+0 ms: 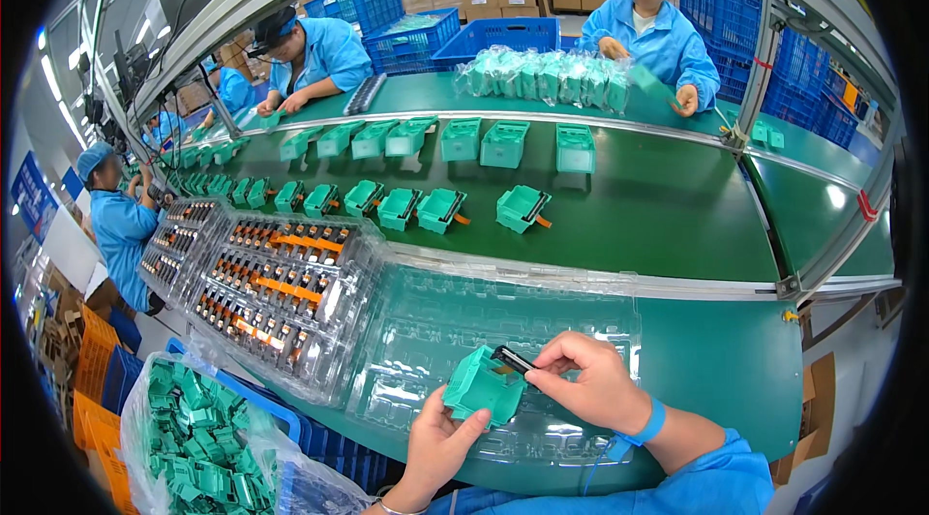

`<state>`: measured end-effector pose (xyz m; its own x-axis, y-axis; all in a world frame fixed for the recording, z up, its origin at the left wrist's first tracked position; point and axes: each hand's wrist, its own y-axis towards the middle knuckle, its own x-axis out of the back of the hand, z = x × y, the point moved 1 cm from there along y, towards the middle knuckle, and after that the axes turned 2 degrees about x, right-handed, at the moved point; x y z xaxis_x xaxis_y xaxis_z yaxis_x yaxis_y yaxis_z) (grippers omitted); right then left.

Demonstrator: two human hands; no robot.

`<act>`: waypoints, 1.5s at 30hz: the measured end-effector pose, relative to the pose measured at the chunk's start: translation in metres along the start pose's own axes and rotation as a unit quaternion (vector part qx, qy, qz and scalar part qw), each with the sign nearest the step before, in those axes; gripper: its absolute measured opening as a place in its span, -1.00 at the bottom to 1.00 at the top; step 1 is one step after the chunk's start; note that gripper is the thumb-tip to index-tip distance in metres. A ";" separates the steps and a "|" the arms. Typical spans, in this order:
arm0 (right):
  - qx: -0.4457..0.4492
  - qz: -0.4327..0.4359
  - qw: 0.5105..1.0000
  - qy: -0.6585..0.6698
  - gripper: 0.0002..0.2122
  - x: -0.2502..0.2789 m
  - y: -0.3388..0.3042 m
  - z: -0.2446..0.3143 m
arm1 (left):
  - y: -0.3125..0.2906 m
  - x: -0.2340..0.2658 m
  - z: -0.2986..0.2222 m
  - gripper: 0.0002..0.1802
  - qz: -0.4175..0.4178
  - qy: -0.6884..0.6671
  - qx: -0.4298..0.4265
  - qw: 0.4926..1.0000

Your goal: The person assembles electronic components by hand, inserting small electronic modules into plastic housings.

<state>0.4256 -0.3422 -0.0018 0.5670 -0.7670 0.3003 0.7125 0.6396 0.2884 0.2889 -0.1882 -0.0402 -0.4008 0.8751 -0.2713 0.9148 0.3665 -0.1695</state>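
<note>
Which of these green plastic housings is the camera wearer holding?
The green housing at lower centre, in the left grip, with the right grip holding a black part by its rim. Other housings stand on the belt.

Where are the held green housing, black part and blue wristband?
Green housing (468, 386): head view, on its wall.
Black part (513, 359): head view, middle of its length.
Blue wristband (656, 419): head view, on the strap.

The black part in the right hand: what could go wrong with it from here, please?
The black part might slip: the right hand pinches it near one end. Its free end could scrape the green box, which is very close. Only the left hand holds that box, so it might twist if pushed.
</note>
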 end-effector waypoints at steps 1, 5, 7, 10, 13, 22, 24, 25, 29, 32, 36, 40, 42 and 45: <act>-0.005 0.007 1.000 0.000 -0.88 0.000 0.000 0.000 | 0.000 -0.001 0.000 -0.51 0.001 0.000 0.002 1.000; -0.055 0.045 0.997 -0.007 -0.86 -0.001 0.000 -0.008 | -0.002 -0.001 0.001 -0.52 0.018 -0.003 0.000 1.000; -0.078 0.059 0.995 0.004 -0.85 0.000 0.001 -0.010 | -0.002 0.000 0.001 -0.53 0.021 0.000 0.001 1.000; -0.091 0.082 0.992 0.025 -0.85 0.001 0.001 -0.021 | -0.002 0.001 0.000 -0.54 0.016 -0.006 0.023 1.000; -0.099 0.105 0.988 0.052 -0.86 -0.001 -0.001 -0.031 | -0.005 -0.004 0.000 -0.54 0.037 -0.001 -0.002 0.999; -0.199 0.200 0.953 0.108 -0.83 0.010 0.007 -0.016 | -0.001 -0.007 -0.010 -0.59 0.061 0.037 0.003 0.997; -0.213 0.199 0.947 0.136 -0.84 0.011 0.006 -0.019 | 0.000 -0.008 -0.006 -0.61 0.054 0.033 0.010 0.998; -0.216 0.195 0.947 0.134 -0.86 0.011 0.006 -0.019 | 0.001 -0.008 -0.004 -0.61 0.056 0.032 0.010 0.998; -0.211 0.183 0.954 0.108 -0.87 0.015 0.007 -0.022 | 0.006 -0.012 0.001 -0.59 0.068 0.033 0.016 0.997; -0.212 0.101 0.963 0.130 -0.90 0.032 0.010 -0.025 | 0.003 -0.018 -0.003 -0.56 0.039 0.077 -0.045 0.995; -0.188 -0.142 0.957 0.166 -0.91 0.094 0.028 -0.050 | -0.004 0.010 0.002 -0.51 0.002 0.297 -0.200 0.934; -0.245 -0.243 0.929 0.135 -0.92 0.142 0.053 -0.092 | -0.023 0.017 -0.010 -0.63 -0.009 0.412 -0.306 0.858; -0.272 -0.259 0.913 0.159 -0.92 0.146 0.067 -0.113 | -0.030 0.027 -0.002 -0.61 -0.008 0.439 -0.327 0.837; -0.270 -0.258 0.910 0.179 -0.91 0.138 0.092 -0.132 | -0.044 0.036 -0.008 -0.54 -0.005 0.529 -0.302 0.793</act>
<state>0.6241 -0.3962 -0.0537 0.1279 -0.9874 -0.0928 0.9668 0.1450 -0.2103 0.2351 -0.1702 -0.0347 -0.4348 0.5301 0.7280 0.8967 0.1804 0.4042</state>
